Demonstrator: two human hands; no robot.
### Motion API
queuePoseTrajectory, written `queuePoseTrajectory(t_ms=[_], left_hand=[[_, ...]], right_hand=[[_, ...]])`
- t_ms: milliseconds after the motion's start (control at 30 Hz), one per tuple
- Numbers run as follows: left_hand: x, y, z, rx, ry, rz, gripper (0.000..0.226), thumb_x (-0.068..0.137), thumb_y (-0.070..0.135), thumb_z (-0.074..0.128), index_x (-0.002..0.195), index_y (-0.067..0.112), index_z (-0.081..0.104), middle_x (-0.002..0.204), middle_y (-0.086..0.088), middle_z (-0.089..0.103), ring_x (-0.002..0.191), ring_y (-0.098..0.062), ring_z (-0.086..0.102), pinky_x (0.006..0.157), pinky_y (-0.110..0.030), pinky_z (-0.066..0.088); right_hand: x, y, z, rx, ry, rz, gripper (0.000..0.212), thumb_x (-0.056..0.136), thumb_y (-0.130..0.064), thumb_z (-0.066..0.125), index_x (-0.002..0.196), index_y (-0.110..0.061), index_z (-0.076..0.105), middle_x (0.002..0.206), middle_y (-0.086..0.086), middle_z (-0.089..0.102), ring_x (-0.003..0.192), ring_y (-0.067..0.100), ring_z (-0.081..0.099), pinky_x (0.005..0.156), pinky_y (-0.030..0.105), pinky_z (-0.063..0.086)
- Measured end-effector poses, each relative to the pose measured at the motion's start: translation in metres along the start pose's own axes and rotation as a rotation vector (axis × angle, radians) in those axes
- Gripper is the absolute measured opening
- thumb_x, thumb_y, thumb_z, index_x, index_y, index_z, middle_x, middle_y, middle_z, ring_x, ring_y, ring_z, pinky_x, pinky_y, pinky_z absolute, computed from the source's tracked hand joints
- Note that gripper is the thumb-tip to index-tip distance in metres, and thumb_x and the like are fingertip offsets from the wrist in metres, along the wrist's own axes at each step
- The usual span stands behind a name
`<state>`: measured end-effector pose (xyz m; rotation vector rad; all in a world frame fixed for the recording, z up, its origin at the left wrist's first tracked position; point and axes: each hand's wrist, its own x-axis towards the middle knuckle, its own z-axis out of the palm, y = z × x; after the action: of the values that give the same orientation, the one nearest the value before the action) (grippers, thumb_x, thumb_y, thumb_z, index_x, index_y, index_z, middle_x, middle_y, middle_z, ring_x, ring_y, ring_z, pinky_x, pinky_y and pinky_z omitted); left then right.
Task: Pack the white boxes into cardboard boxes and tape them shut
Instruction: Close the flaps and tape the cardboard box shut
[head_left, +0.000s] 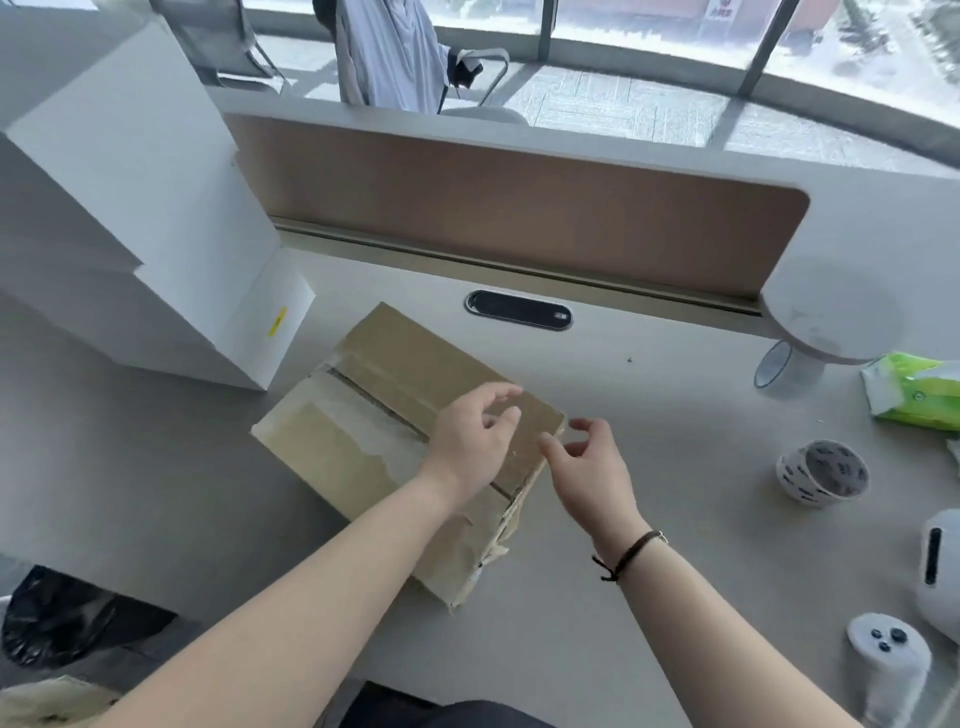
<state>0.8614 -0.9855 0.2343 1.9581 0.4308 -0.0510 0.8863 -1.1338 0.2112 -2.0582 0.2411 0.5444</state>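
Left hand (475, 441) over the closed cardboard box (395, 415), fingers loosely curled, holding nothing. Right hand (587, 467) just beside the box's right edge, fingers relaxed, also empty. Box mid-desk (649, 395), old tape across its flaps. Tape roll (822, 479) well right. White boxes (135, 218) stacked far left.

One cardboard box (395, 415), closed. White boxes (130, 218): a stack, count unclear. One tape roll (822, 479), one wipes pack (914, 397), two hands.
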Motion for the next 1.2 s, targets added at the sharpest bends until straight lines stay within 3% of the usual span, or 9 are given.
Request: queuePoseTrajectory(t_ms=[167, 267, 333, 467, 700, 867, 1000, 1100, 1200], left_hand=[[-0.007, -0.053, -0.060, 0.212, -0.051, 0.090, 0.027, 0.097, 0.020, 0.064, 0.123, 0.025, 0.069, 0.111, 0.011, 0.068, 0.096, -0.004, 0.060, 0.088, -0.012, 0.048], [0.010, -0.081, -0.099, 0.366, -0.049, 0.105, 0.031, 0.096, 0.025, 0.065, 0.127, 0.025, 0.066, 0.141, 0.000, 0.057, 0.129, -0.015, 0.052, 0.107, -0.020, 0.040], [0.026, -0.095, -0.125, 0.471, -0.028, 0.062, 0.044, 0.095, 0.038, 0.062, 0.137, 0.025, 0.058, 0.154, -0.003, 0.046, 0.143, -0.022, 0.039, 0.117, -0.040, 0.034], [0.056, -0.101, -0.169, 0.456, -0.009, -0.048, 0.060, 0.099, 0.040, 0.057, 0.151, 0.016, 0.040, 0.148, -0.010, 0.049, 0.140, -0.030, 0.040, 0.111, -0.042, 0.035], [0.071, -0.110, -0.184, 0.378, -0.003, -0.121, 0.022, 0.099, 0.037, 0.056, 0.108, 0.018, 0.063, 0.102, 0.004, 0.065, 0.109, -0.028, 0.062, 0.087, -0.035, 0.046], [0.049, -0.118, -0.181, 0.451, 0.042, -0.233, 0.045, 0.094, 0.053, 0.049, 0.113, 0.015, 0.063, 0.105, -0.002, 0.071, 0.103, -0.032, 0.063, 0.089, -0.040, 0.051], [0.019, -0.117, -0.173, 0.439, 0.058, -0.303, 0.051, 0.096, 0.054, 0.050, 0.121, 0.010, 0.057, 0.114, -0.008, 0.069, 0.111, -0.036, 0.061, 0.093, -0.040, 0.047], [-0.002, -0.112, -0.167, 0.412, 0.032, -0.326, 0.071, 0.099, 0.054, 0.047, 0.150, 0.007, 0.033, 0.144, -0.016, 0.054, 0.131, -0.038, 0.050, 0.105, -0.044, 0.041], [-0.012, -0.109, -0.158, 0.444, -0.031, -0.301, 0.101, 0.093, 0.065, 0.050, 0.160, 0.018, -0.010, 0.168, -0.015, 0.008, 0.150, -0.035, 0.026, 0.114, -0.049, 0.031]], right_hand=[[-0.033, -0.016, 0.043, -0.356, 0.142, -0.204, 0.054, 0.094, -0.041, 0.060, 0.141, -0.020, 0.043, 0.138, 0.000, 0.046, 0.124, 0.018, 0.048, 0.097, 0.031, 0.040], [-0.053, -0.015, 0.070, -0.510, 0.130, -0.291, 0.052, 0.095, -0.044, 0.057, 0.143, -0.026, 0.047, 0.160, -0.001, 0.031, 0.146, 0.018, 0.032, 0.115, 0.032, 0.032], [-0.064, -0.016, 0.084, -0.498, 0.099, -0.233, 0.059, 0.097, -0.046, 0.054, 0.151, -0.029, 0.038, 0.168, -0.006, 0.012, 0.153, 0.014, 0.019, 0.120, 0.031, 0.025], [-0.079, -0.020, 0.102, -0.205, 0.137, 0.006, 0.079, 0.102, -0.040, 0.053, 0.162, -0.019, 0.007, 0.169, -0.010, -0.008, 0.155, 0.007, 0.002, 0.115, 0.019, 0.012], [-0.074, -0.020, 0.115, 0.057, 0.136, 0.109, 0.085, 0.101, -0.036, 0.056, 0.163, -0.023, -0.001, 0.170, -0.008, -0.003, 0.155, 0.006, -0.003, 0.123, 0.027, 0.004], [-0.060, -0.026, 0.098, 0.119, 0.201, 0.103, 0.083, 0.095, -0.037, 0.064, 0.159, -0.041, 0.012, 0.158, -0.016, 0.034, 0.145, 0.014, 0.036, 0.118, 0.040, 0.034], [-0.047, -0.031, 0.082, -0.062, 0.155, 0.102, 0.084, 0.094, -0.044, 0.065, 0.159, -0.041, 0.012, 0.159, -0.012, 0.036, 0.141, 0.018, 0.042, 0.112, 0.040, 0.040], [-0.041, -0.035, 0.083, -0.206, 0.126, 0.081, 0.092, 0.089, -0.060, 0.062, 0.160, -0.037, 0.009, 0.166, -0.006, 0.023, 0.150, 0.016, 0.028, 0.118, 0.042, 0.033], [-0.038, -0.042, 0.101, -0.366, 0.173, 0.144, 0.117, 0.073, -0.084, 0.058, 0.161, -0.033, 0.001, 0.170, 0.009, 0.006, 0.155, 0.025, 0.012, 0.123, 0.044, 0.021]])
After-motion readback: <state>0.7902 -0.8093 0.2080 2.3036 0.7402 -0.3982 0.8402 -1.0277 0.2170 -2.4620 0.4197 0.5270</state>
